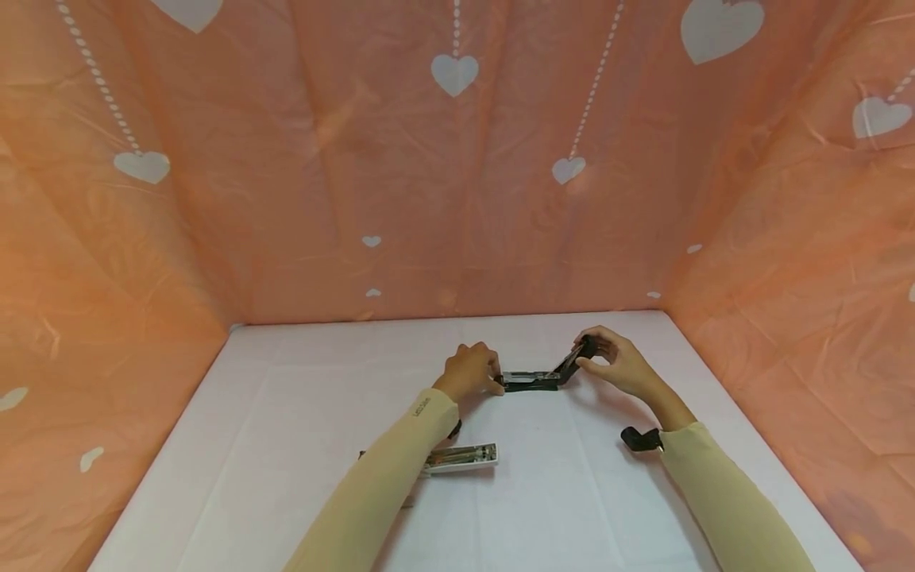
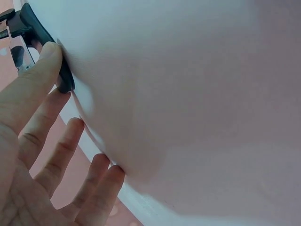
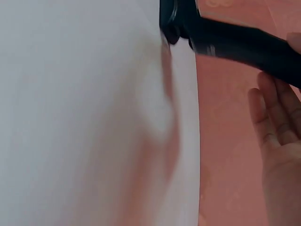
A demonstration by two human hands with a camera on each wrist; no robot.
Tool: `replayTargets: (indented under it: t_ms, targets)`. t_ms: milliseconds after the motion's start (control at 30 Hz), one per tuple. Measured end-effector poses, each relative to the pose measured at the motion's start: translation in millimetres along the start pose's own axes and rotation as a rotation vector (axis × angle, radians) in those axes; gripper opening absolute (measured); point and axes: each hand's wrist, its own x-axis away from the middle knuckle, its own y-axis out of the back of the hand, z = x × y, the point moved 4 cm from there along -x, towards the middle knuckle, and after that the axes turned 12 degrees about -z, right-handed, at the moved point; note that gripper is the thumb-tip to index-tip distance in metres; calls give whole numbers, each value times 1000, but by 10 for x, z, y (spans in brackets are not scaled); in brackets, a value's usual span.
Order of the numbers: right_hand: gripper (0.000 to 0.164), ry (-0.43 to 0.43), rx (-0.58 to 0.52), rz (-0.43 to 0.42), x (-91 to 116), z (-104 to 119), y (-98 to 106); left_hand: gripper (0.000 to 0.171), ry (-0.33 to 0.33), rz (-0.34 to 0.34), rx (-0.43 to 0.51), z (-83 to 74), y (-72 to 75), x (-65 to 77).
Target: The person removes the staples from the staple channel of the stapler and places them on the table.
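Observation:
A black stapler (image 1: 530,381) lies opened out on the white table, its hinged arm (image 1: 569,365) tilted up at the right end. My left hand (image 1: 469,372) pinches the left end of the stapler between thumb and index finger; the left wrist view shows this black end (image 2: 66,77), with the other fingertips resting at the tabletop. Over on the right, my right hand (image 1: 620,368) grips the raised arm near its tip. In the right wrist view that black arm (image 3: 244,44) slants up from the hinge, with fingers (image 3: 263,113) beneath it.
A narrow white-sided piece (image 1: 463,459) with metal strips inside lies nearer on the table, partly hidden behind my left sleeve (image 1: 379,477). A black wrist camera (image 1: 641,439) sits by my right cuff. Orange cloth (image 1: 457,199) with white hearts encloses the table's back and sides.

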Motion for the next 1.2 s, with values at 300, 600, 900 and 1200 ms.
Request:
replayTargets:
  t_ms: [300, 600, 900, 1200]
  targets:
    - [31, -21, 76, 15, 116, -90, 183, 25, -7, 4, -47, -1, -6, -3]
    - [28, 27, 247, 42, 138, -161, 251, 25, -23, 8, -49, -7, 12, -11]
    - [18, 54, 437, 40, 76, -39, 168, 26, -28, 12, -49, -15, 30, 8]
    - [14, 270, 471, -62, -42, 185, -100, 26, -19, 13, -62, -27, 20, 15]
